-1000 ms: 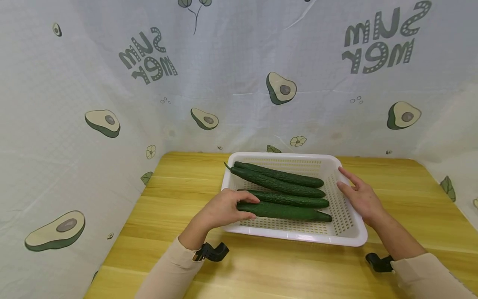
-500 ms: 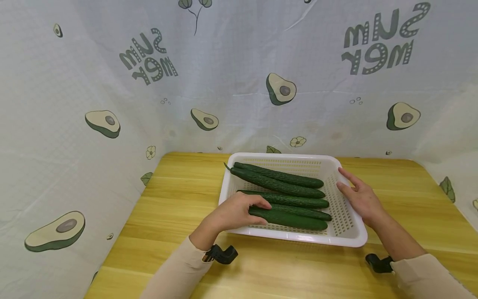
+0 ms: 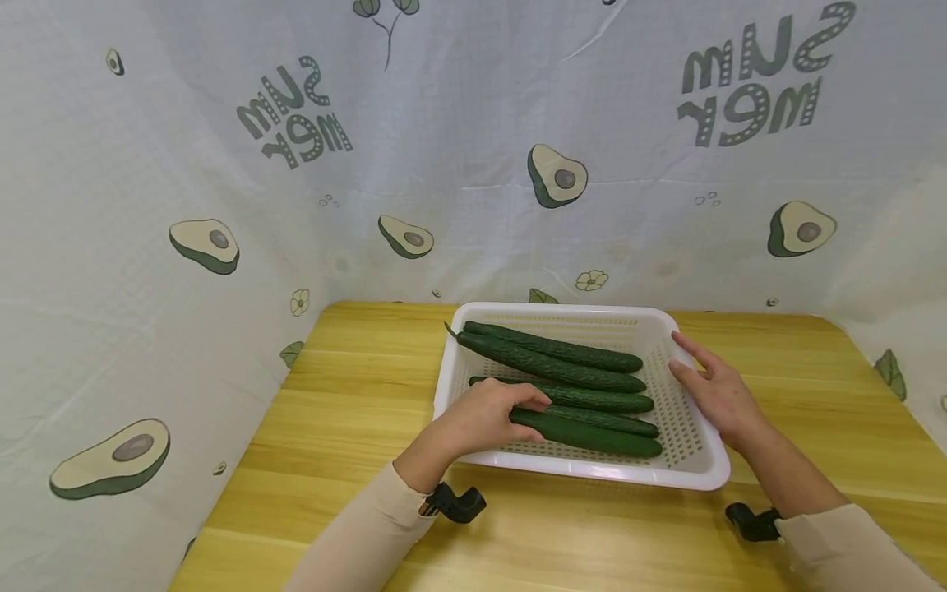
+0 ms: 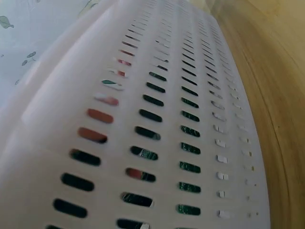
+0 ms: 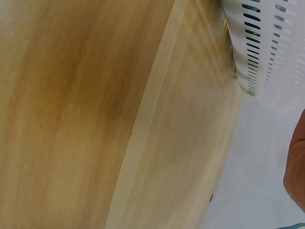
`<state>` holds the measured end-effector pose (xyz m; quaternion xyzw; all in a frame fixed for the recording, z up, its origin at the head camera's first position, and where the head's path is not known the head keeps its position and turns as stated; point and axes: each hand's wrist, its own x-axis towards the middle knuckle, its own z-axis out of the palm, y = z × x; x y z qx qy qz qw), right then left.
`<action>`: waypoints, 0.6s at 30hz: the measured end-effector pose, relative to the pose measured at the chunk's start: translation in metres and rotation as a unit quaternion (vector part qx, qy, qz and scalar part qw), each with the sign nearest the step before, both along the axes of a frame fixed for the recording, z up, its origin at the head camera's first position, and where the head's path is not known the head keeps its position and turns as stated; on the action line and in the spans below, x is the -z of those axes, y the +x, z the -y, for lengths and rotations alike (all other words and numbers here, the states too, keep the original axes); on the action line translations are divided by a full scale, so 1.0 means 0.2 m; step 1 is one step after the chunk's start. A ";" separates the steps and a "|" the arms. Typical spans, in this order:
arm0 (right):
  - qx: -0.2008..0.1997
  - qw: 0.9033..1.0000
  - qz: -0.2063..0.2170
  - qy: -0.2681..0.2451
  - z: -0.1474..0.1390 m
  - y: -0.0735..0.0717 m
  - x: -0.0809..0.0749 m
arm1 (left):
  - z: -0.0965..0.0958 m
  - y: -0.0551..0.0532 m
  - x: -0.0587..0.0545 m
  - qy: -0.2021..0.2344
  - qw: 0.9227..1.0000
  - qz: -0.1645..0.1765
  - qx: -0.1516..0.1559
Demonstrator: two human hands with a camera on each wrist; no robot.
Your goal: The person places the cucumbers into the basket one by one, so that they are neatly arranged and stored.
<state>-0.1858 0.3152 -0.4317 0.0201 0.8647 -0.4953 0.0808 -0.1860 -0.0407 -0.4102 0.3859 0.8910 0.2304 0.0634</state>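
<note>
Several dark green cucumbers lie side by side in a white perforated plastic basket (image 3: 562, 310). My left hand (image 3: 481, 423) reaches over the basket's front left part and holds the nearest cucumber (image 3: 592, 434) between thumb and fingers, covering its left end. Just behind that one lies another cucumber (image 3: 617, 420), partly hidden. At the back, one cucumber (image 3: 547, 359) has a thin curved stem. My right hand (image 3: 721, 399) grips the basket's right rim, its thumb over the inner side. In the left wrist view, the slotted basket wall (image 4: 167, 124) hides most of that hand.
The basket stands on a wooden table (image 3: 355, 395) with yellowish grain. A white curtain (image 3: 473, 164) printed with avocados hangs behind and to the left. Black wrist mounts (image 3: 460, 503) are worn on both wrists.
My left hand has moved right along the front of the basket. The cucumber it holds has come forward, uncovering the one behind, then shifted slightly right. My right hand stays at the rim.
</note>
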 end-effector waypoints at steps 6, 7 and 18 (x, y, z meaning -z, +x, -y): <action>-0.006 1.000 0.000 -0.008 0.00 0.01 0.00 | -0.01 0.00 0.01 -0.015 0.999 -0.019 -0.025; -0.006 1.000 -0.001 -0.008 0.00 0.01 0.00 | -0.01 0.00 0.01 -0.015 0.999 -0.017 -0.028; -0.003 1.000 -0.008 0.000 0.00 0.01 -0.01 | 0.11 -0.01 -0.07 0.027 0.994 -0.033 -0.101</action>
